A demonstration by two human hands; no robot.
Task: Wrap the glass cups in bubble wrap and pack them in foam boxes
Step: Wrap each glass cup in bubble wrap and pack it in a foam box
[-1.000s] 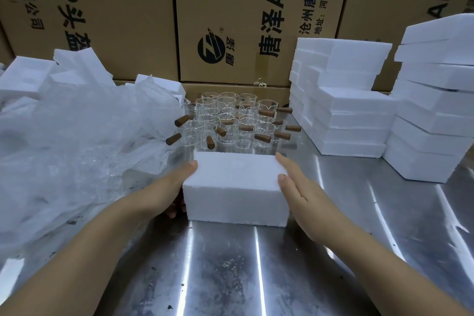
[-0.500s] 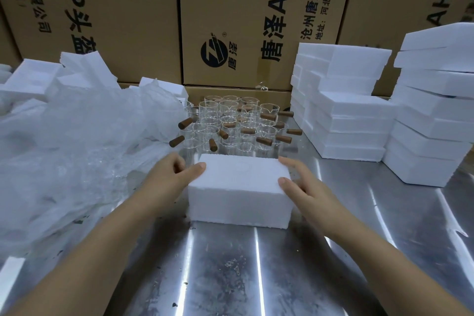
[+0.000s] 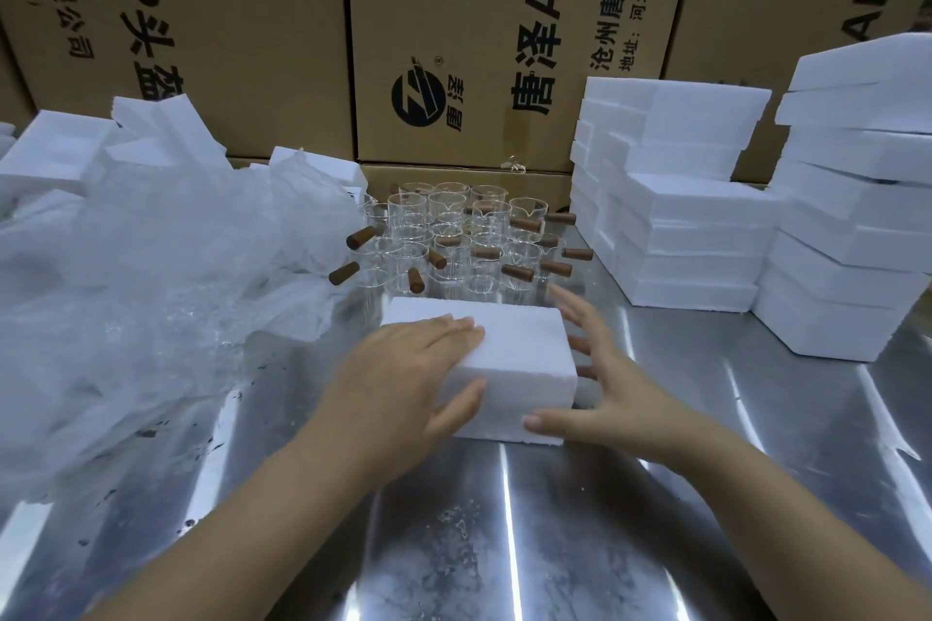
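A closed white foam box point(image 3: 519, 353) lies on the steel table point(image 3: 504, 545), turned at an angle. My left hand point(image 3: 418, 368) rests on its near left corner, fingers flat on the top and thumb against the front face. My right hand point(image 3: 605, 393) is at its right end with fingers spread, the thumb touching the front bottom edge. Just behind the box stand several glass cups point(image 3: 454, 237) with brown wooden handles. A heap of clear bubble wrap point(image 3: 151, 277) covers the table to the left.
Two tall stacks of white foam boxes point(image 3: 681, 217) point(image 3: 852, 237) stand at the right. Loose foam pieces point(image 3: 55, 151) lie behind the bubble wrap. Large cardboard cartons point(image 3: 479, 40) wall off the back.
The foam box has been turned so its right end points toward me. My left hand moved from its left side onto its top; my right hand slid back along the right end.
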